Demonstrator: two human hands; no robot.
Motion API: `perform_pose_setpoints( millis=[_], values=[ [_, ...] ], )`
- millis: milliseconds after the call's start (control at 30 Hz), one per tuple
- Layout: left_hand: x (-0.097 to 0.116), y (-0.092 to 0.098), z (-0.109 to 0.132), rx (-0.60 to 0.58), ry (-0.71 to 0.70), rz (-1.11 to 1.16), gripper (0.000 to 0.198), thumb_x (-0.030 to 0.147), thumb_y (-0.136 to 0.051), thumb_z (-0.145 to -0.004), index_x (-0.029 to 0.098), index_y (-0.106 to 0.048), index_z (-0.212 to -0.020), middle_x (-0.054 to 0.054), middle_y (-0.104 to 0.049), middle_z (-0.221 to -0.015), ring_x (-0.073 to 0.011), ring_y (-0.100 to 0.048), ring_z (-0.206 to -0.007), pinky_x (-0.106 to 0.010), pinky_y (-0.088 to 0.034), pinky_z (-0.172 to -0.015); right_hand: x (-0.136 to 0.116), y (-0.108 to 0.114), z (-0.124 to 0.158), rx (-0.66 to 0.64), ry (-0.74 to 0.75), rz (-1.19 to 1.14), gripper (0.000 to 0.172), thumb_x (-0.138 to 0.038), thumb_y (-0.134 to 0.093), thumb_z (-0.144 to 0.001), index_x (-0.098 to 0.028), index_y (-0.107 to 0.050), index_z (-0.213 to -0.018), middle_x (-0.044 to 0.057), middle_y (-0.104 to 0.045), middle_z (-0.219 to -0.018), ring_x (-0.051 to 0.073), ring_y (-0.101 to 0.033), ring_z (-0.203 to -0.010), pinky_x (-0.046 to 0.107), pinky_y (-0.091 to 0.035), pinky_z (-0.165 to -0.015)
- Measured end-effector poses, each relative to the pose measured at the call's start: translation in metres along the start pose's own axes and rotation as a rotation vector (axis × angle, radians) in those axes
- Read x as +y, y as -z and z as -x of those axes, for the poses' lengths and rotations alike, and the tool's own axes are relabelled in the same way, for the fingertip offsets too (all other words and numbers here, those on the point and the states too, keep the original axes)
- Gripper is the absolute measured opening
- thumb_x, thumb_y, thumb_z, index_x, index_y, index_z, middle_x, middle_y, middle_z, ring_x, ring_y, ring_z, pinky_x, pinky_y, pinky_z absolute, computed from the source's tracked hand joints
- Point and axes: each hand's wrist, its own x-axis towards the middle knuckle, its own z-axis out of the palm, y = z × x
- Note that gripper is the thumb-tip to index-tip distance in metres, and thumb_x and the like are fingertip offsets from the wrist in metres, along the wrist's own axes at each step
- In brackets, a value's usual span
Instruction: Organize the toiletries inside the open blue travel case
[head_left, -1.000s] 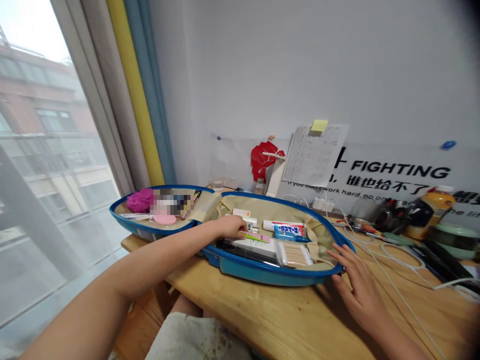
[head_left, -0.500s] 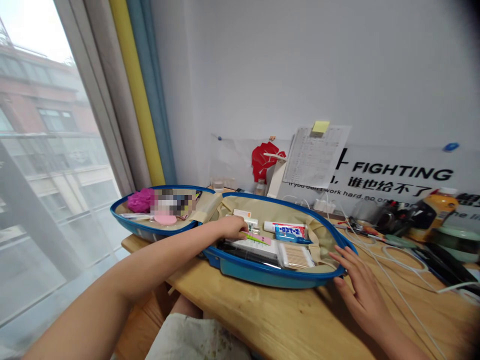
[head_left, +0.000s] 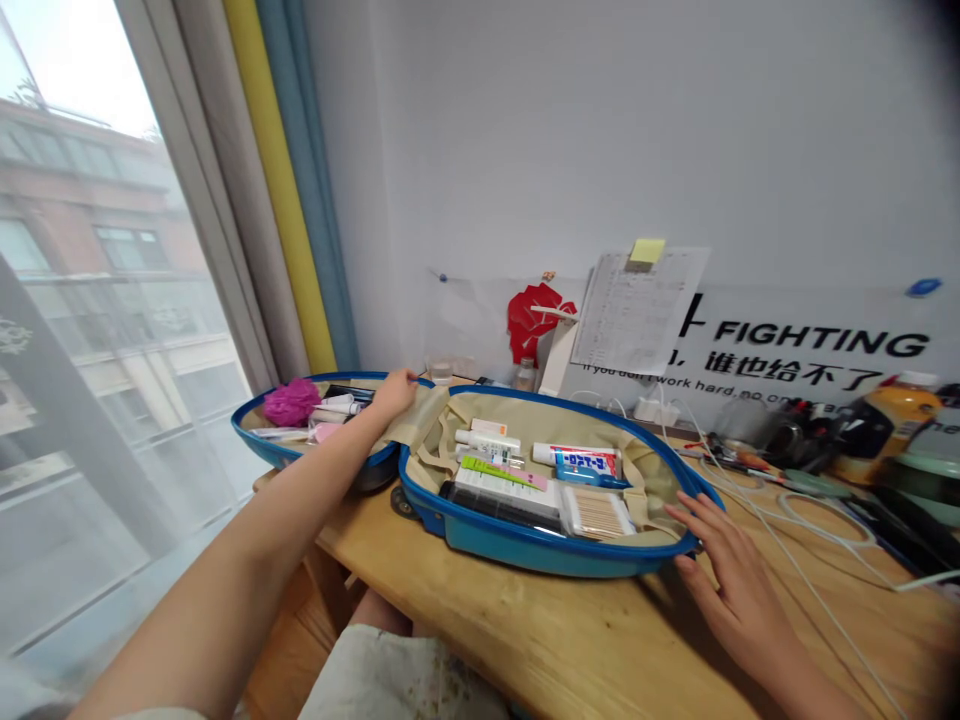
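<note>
A small blue suitcase [head_left: 525, 561] lies open on the wooden desk. In its right half are a green-and-pink tube [head_left: 504, 473], a white tube [head_left: 487, 443], a toothpaste tube [head_left: 576, 456], a pack of cotton swabs [head_left: 598, 512] and a long black item [head_left: 495, 505]. My left hand [head_left: 396, 394] is closed at the far rim near the hinge; what its fingers hold is not clear. My right hand [head_left: 731, 570] is open, fingers spread, against the case's right end. A purple bath puff [head_left: 292, 402] sits in the left half, partly hidden by my left arm.
On the right of the desk are white cables [head_left: 802, 500], pens, and an orange-labelled bottle [head_left: 889, 425]. Papers [head_left: 637, 310] hang before a wall poster. Curtains [head_left: 300, 190] and a window stand on the left.
My left hand has left the green-and-pink tube, which now lies in the right half, and has moved left to the far rim by the hinge. My right hand has stayed at the case's right end.
</note>
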Motion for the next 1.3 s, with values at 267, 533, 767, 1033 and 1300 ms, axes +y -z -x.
perform_pose_setpoints(
  millis=[267,533,767,1033,1300],
  values=[
    [-0.068,-0.021,-0.01,-0.255,0.216,-0.171,0.038,0.04,-0.063,-0.072,0.01,-0.07,-0.095,-0.019,-0.069,-0.101,-0.0304,-0.065,-0.098,-0.028,-0.048,-0.077,-0.001,0.0,0.0,-0.019,-0.022,-0.006,0.044,-0.045,-0.034,-0.092,-0.023,-0.045,-0.129,0.01,-0.051,-0.133,0.029,-0.042,-0.13,0.048,-0.042,-0.098],
    [-0.064,-0.026,-0.009,-0.34,0.272,-0.152,0.041,0.042,-0.064,-0.07,0.011,-0.071,-0.096,-0.016,-0.071,-0.098,-0.0273,-0.067,-0.089,-0.026,-0.049,-0.07,-0.002,0.0,0.0,-0.011,-0.036,-0.002,0.043,-0.045,-0.033,-0.092,-0.024,-0.047,-0.128,0.01,-0.053,-0.132,0.028,-0.043,-0.129,0.047,-0.042,-0.097],
    [-0.062,-0.024,-0.006,-0.341,0.331,-0.1,0.038,0.041,-0.064,-0.072,0.01,-0.07,-0.095,-0.014,-0.071,-0.099,-0.0233,-0.068,-0.081,-0.024,-0.049,-0.063,-0.001,0.001,0.0,-0.01,-0.02,0.001,0.044,-0.046,-0.033,-0.092,-0.024,-0.048,-0.127,0.01,-0.053,-0.131,0.028,-0.043,-0.129,0.046,-0.043,-0.097],
    [-0.054,-0.012,0.003,-0.269,0.334,-0.055,0.03,0.04,-0.063,-0.075,0.013,-0.069,-0.088,-0.012,-0.072,-0.084,-0.0246,-0.067,-0.077,-0.029,-0.048,-0.067,0.0,0.0,0.0,-0.002,-0.01,0.009,0.042,-0.044,-0.034,-0.092,-0.024,-0.047,-0.126,0.009,-0.053,-0.131,0.027,-0.042,-0.129,0.047,-0.043,-0.098],
    [0.025,0.039,0.014,0.02,-0.17,0.052,0.041,0.048,-0.054,-0.082,0.021,-0.058,-0.112,-0.005,-0.066,-0.11,-0.0214,-0.061,-0.096,-0.026,-0.045,-0.077,-0.001,0.001,-0.001,-0.02,-0.021,0.004,0.043,-0.044,-0.034,-0.092,-0.024,-0.047,-0.127,0.009,-0.053,-0.132,0.027,-0.042,-0.13,0.047,-0.043,-0.099]
  ],
)
